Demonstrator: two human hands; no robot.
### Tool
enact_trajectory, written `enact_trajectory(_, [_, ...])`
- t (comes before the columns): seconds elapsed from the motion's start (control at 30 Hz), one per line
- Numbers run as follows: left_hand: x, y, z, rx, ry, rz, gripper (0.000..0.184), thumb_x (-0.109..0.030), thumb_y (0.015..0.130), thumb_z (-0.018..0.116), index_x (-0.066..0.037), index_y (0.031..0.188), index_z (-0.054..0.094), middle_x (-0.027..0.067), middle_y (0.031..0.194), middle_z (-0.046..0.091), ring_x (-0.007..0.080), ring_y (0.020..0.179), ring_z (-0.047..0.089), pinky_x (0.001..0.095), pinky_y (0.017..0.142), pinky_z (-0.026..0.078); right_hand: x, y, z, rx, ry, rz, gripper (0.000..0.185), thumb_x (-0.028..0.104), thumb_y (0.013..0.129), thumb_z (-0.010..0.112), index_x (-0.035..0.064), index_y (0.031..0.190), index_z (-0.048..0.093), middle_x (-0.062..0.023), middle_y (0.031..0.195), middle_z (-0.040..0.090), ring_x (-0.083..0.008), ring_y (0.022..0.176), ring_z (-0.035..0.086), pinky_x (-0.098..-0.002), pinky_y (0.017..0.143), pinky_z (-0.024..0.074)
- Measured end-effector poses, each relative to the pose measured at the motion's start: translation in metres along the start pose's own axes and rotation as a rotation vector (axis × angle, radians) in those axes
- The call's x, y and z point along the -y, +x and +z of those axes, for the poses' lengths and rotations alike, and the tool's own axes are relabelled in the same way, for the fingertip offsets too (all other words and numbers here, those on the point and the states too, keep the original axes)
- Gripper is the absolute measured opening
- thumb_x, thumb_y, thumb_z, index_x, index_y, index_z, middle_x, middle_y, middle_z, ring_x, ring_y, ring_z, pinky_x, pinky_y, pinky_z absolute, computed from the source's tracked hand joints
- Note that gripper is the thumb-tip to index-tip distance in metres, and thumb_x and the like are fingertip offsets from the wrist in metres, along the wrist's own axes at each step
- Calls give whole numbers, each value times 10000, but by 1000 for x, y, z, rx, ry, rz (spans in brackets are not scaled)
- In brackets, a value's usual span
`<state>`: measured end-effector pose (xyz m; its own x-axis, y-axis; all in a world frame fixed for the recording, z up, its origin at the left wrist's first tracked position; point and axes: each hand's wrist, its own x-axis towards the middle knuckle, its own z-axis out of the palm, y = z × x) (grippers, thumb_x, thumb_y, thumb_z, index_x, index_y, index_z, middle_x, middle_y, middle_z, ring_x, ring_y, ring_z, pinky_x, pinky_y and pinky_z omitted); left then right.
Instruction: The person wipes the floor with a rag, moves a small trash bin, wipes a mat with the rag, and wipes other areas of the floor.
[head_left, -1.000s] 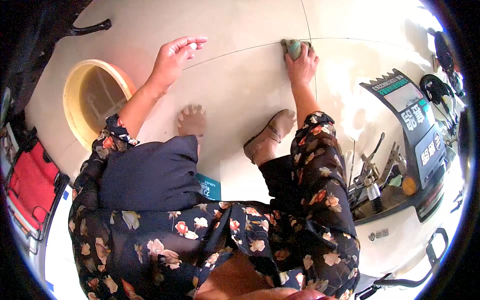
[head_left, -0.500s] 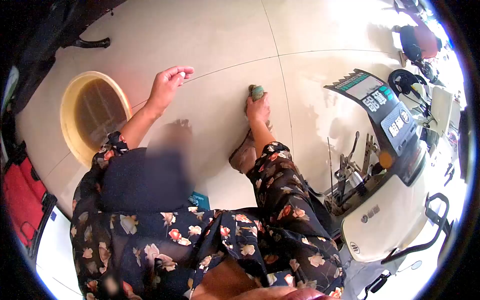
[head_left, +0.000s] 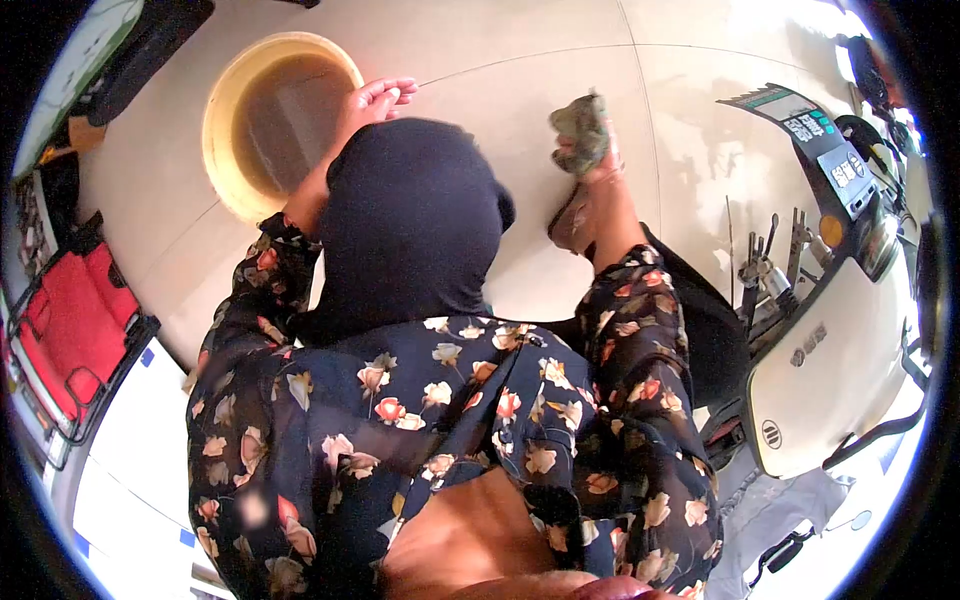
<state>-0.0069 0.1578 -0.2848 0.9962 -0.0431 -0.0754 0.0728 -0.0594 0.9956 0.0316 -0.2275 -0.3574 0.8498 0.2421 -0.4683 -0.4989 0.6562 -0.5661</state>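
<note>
The person's right hand (head_left: 608, 168) is gripping a crumpled greenish cloth (head_left: 580, 135) low over the pale tiled floor (head_left: 500, 90), just ahead of a brown shoe (head_left: 570, 220). The left hand (head_left: 378, 100) is hovering with loosely bent fingers beside a yellow tub (head_left: 222, 110), its forearm overlapping the rim; whether it is touching is hard to tell. Brownish water (head_left: 285, 130) is filling part of the tub. A dark-trousered knee (head_left: 410, 210) is rising between the two arms, and a floral shirt (head_left: 450, 390) is covering the torso. A white vehicle panel (head_left: 835, 370) is standing at the right, while a red seat (head_left: 80, 320) is showing at the left edge.
</note>
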Motion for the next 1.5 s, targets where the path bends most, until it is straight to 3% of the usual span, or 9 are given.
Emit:
enact_trajectory(0.13, [-1,-19,-3,-33,-94,1,285,-91,979,446,20,1169,626,95,1114,669,142,1020,614,285,919,485,70,-40,6,299,146,-76,463,543,907,473,130,1078,595,-121,978,627,-254,688,556,-359,498,448])
enact_trajectory(0.3, [-15,-31,6,-131,-89,-58,281,-64,972,445,-10,1168,639,77,1114,676,137,1011,627,265,885,483,161,-101,32,107,-153,-209,473,506,912,465,131,1173,586,-101,1053,624,-249,764,562,-344,536,459])
enact_trajectory(0.43, [-105,-63,35,-29,117,368,271,-96,973,475,-11,1164,647,75,1106,688,134,1009,632,261,876,481,204,-203,59,61,-258,-405,460,450,929,493,74,1178,581,-130,1005,636,-212,703,564,-282,493,453])
enact_trajectory(0.67, [-165,-73,42,240,774,1001,268,-87,916,545,-87,1159,659,93,934,671,213,865,627,327,792,498,159,-242,108,580,-208,-374,415,392,933,440,75,1169,566,-153,1108,592,-240,806,500,-323,587,453])
enact_trajectory(0.83, [-185,-54,73,488,1010,1378,310,-57,820,622,-95,1124,665,85,788,613,265,755,587,384,695,487,152,-255,100,358,-100,-342,530,532,954,376,125,1245,551,-135,1175,575,-290,875,507,-398,641,462])
enact_trajectory(0.93, [-181,-47,85,530,869,1327,284,-39,801,614,-87,1078,655,90,759,578,280,720,565,394,659,467,133,-257,100,362,-54,-276,554,547,962,348,118,1251,546,-140,1187,577,-310,886,532,-403,653,473])
enact_trajectory(1.03, [-173,-44,94,633,765,1251,313,-17,751,609,-69,1059,629,99,779,558,296,748,556,425,650,448,115,-266,96,-35,-58,-300,510,520,941,429,137,1261,537,-130,1169,586,-243,861,558,-297,592,473])
enact_trajectory(1.2, [-175,-96,39,790,855,1087,260,-97,652,666,-62,910,652,35,642,459,217,636,505,367,627,418,35,-291,143,-318,188,-12,610,644,908,404,158,1244,557,-82,1151,624,-258,934,624,-417,703,530])
enact_trajectory(1.5, [-263,25,142,992,809,941,298,-144,643,710,-110,928,632,-3,704,501,186,718,535,343,687,410,182,-233,122,-331,32,91,518,550,900,495,133,1202,552,-101,1099,632,-242,844,652,-417,618,562])
